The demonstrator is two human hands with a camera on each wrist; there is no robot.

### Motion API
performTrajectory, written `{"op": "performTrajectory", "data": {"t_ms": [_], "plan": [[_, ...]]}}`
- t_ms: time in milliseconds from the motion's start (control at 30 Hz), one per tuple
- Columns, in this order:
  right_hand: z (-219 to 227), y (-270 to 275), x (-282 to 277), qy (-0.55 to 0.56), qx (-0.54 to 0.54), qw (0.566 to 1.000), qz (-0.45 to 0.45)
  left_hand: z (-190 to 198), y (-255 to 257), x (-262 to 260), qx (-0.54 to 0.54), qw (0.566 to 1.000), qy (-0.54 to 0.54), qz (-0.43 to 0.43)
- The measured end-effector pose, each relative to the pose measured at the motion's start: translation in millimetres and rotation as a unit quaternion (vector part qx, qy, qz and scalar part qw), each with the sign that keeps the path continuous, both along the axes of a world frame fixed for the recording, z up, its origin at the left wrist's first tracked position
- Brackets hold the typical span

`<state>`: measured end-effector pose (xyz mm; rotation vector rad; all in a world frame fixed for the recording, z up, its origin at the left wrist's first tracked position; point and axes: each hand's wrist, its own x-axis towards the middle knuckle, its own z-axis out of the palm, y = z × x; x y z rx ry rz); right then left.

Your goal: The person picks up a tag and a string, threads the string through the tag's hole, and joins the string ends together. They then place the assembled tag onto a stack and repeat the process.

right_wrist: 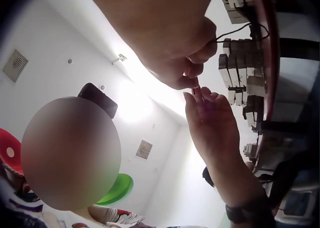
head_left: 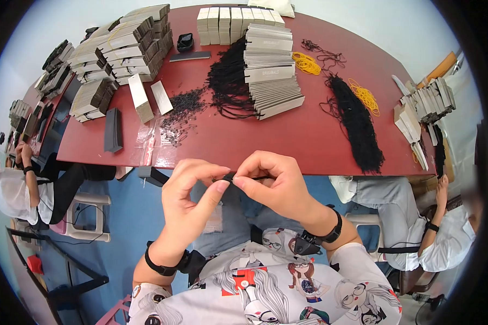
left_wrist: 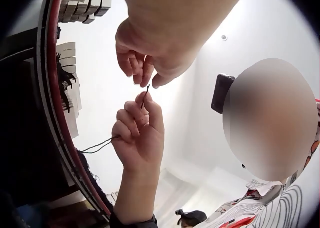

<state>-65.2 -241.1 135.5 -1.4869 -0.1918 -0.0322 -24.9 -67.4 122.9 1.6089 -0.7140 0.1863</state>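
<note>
Above the lap, in front of the table edge, both hands meet around a thin black cord [left_wrist: 145,97]. My right hand [head_left: 276,181] pinches it between thumb and index finger near its end, and the cord's doubled tail trails from the curled fingers in the left wrist view. My left hand [head_left: 192,187] has its thumb and index finger parted, their tips right at a small black piece [head_left: 229,176] at the cord's end. In the right wrist view a loop of the cord [right_wrist: 235,34] hangs out behind the right hand.
On the red table [head_left: 222,141] lie black cord bundles [head_left: 355,124], grey tag stacks [head_left: 271,70], yellow bands [head_left: 307,63] and scattered small black pieces [head_left: 184,111]. Tall tag piles [head_left: 130,46] stand at the back left. Other people sit at both sides.
</note>
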Motion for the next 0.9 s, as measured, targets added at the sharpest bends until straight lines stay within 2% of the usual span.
{"op": "performTrajectory", "data": {"t_ms": [167,233,367,467,533,633,767,833,900], "plan": [[-2.3,1.4,-0.4,-0.019,-0.038,0.999,-0.007,-2.4,-1.2,-0.2,0.018,1.000,-0.013,0.006],[-3.7,0.2,-0.5,-0.027,-0.045,0.999,-0.002,-1.2,-2.1,-2.9,-0.008,1.000,0.029,0.006],[-3.3,0.2,-0.7,-0.020,-0.020,1.000,0.000,0.4,-2.7,-5.5,-0.019,0.999,0.037,0.003],[-2.5,-1.7,0.6,-0.010,0.003,1.000,0.010,5.3,-2.8,-7.8,-0.076,0.996,0.045,0.003],[-1.4,-2.8,0.9,0.009,0.026,0.999,0.029,4.6,4.4,-5.3,0.027,0.998,-0.049,-0.006],[-2.5,-1.4,0.2,0.009,0.032,0.998,0.047,3.1,3.4,-1.7,0.044,0.994,-0.103,0.015],[-3.3,1.1,-1.5,0.003,0.039,0.998,0.039,0.2,2.6,-1.3,0.041,0.994,-0.096,0.019],[0.1,1.6,-3.8,-0.002,-0.020,1.000,0.014,-0.7,0.7,-3.0,0.037,0.995,-0.077,0.042],[-3.3,2.3,-2.9,-0.016,-0.019,1.000,-0.001,3.0,-3.8,-5.5,0.028,0.997,-0.059,0.051]]}}
